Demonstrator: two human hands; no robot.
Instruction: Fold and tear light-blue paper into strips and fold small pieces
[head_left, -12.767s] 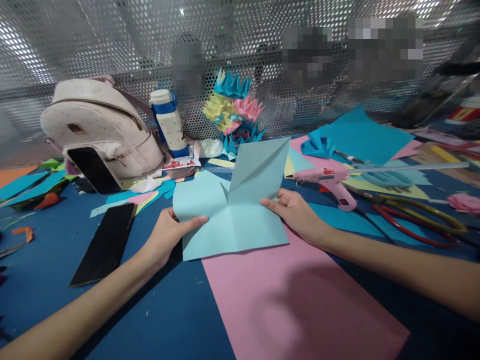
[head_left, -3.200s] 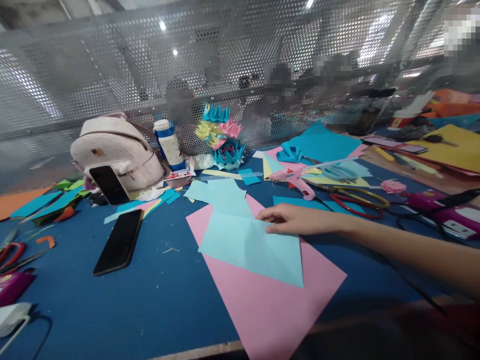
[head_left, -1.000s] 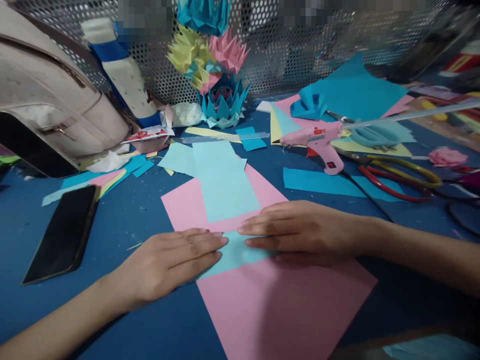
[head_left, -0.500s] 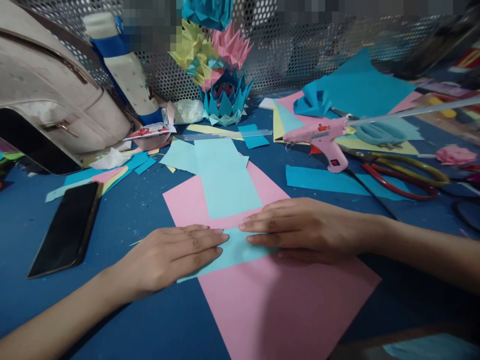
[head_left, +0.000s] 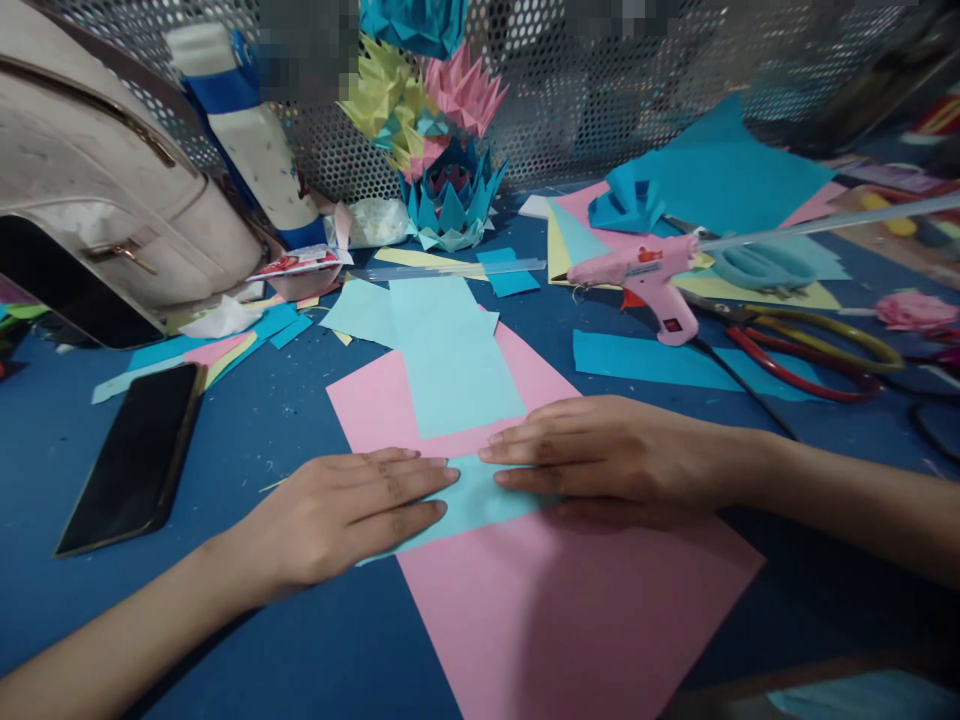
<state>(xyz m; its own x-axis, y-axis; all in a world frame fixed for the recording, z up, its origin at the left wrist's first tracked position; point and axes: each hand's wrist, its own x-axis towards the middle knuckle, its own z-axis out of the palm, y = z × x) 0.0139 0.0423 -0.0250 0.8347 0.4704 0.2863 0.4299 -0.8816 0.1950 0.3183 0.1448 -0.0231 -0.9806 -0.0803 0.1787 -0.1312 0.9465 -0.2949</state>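
Flat under both hands lies a light blue paper strip, crossing a large pink paper sheet. My left hand rests on the strip's left part with fingers stretched out. From the other side my right hand presses on the strip's right part, its fingers extended and pointing left. A small gap separates the two sets of fingertips. Just beyond them, another light blue paper piece lies on the pink sheet. My palms and fingers cover both ends of the strip in part.
A pink glue gun and red-and-yellow-handled pliers lie at the right. At the left are a phone and a pale backpack. Folded paper flowers stand at the back by a perforated metal panel.
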